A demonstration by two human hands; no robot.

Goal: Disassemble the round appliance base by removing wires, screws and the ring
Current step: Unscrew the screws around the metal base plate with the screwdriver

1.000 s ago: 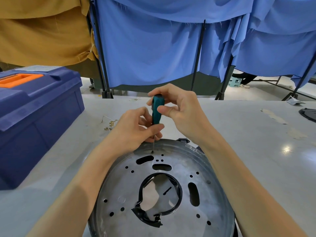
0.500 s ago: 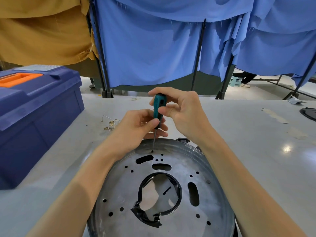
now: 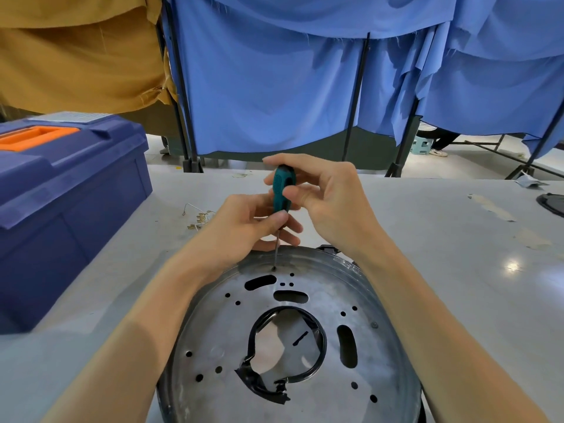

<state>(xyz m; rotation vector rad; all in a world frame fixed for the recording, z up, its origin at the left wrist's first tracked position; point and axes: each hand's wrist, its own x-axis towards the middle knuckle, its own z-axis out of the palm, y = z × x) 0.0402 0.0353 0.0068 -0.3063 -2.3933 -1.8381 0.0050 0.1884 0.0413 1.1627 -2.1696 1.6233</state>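
Up close on my feed, the right hand [image 3: 329,203] pinches the upper part of the teal screwdriver [image 3: 282,190] handle, with the thumb [image 3: 293,195] on the near side and the index finger arched over the cap. Just beneath it the left hand [image 3: 241,230] pinches the bottom of the handle, where the thin shaft begins, and its other fingers curl behind. I see the tool standing almost upright. Its tip touches a small dark spot near the far edge of the round base [image 3: 213,331]; I cannot tell whether that spot is a screw head or a bare hole.

The base is a grey metal disc with slots and holes. It lies flat on the table [image 3: 442,254] directly below the fingers and toward me, and both forearms cross its rim. One screw [image 3: 374,324] sits in the plate beside the right forearm. A torn black ring [image 3: 323,343] lines the central opening, well nearer to me than the tip.

Beyond the left hand, a thin wire and brass bits [image 3: 198,221] lie on the table. A blue toolbox [image 3: 67,193] with an orange handle stands at the left. Blue curtains [image 3: 274,87] hang behind.
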